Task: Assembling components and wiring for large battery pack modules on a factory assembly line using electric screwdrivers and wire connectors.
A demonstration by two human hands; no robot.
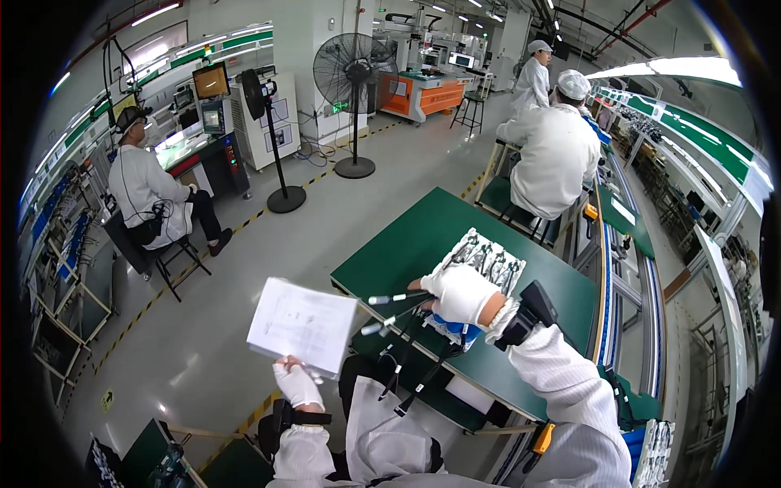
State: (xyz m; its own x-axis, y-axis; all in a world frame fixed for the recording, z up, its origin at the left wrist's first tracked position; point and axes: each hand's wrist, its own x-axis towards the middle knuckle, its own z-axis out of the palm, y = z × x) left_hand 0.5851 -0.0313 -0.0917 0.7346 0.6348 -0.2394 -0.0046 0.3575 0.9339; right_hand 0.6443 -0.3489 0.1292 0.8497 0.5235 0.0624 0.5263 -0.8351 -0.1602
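Observation:
My left hand point(298, 384), in a white glove with bare fingertips, grips the lower edge of white printed sheets point(301, 325), held out over the floor. My right hand point(460, 294), also gloved, is closed around several black cables point(446, 355) above the green table point(390, 236). Light-coloured connector ends point(379, 300) stick out to the left of the fist, while other ends hang past the table's near edge. Just beyond and partly beneath this hand lies a white tray point(516, 267) with more cables in it, a blue thing point(472, 333) under its near end.
Two people in white sit or stand at the conveyor line point(622, 268) ahead on the right. Another person point(150, 179) sits at a bench on the left. Two fans point(355, 73) stand on the floor. An orange-handled tool point(543, 439) is near my right sleeve.

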